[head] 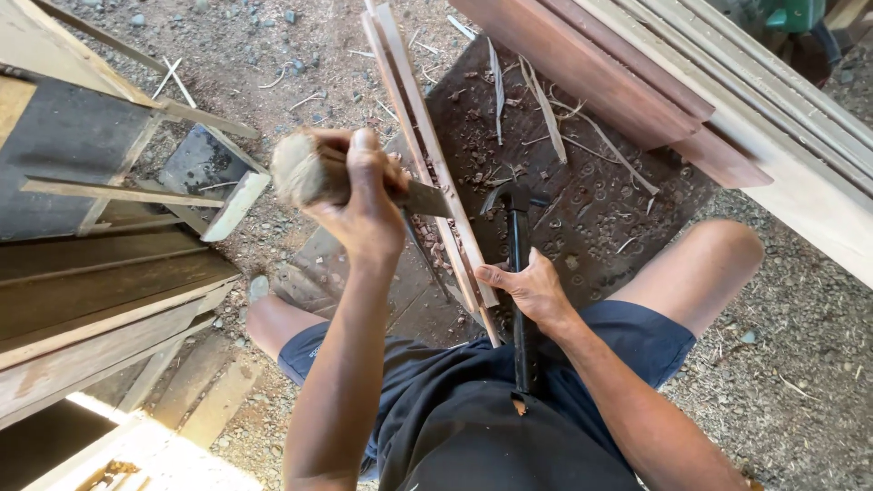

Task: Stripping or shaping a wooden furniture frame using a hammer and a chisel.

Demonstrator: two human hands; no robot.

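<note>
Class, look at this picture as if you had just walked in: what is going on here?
A person sits on gravelly ground with a narrow wooden strip running out between the knees. The left hand grips a chisel by its worn wooden handle, the blade set against the strip. The right hand rests by the strip's near end, over a black-handled hammer lying on a dark mat strewn with chips and splinters. Reddish planks lie to the right.
</note>
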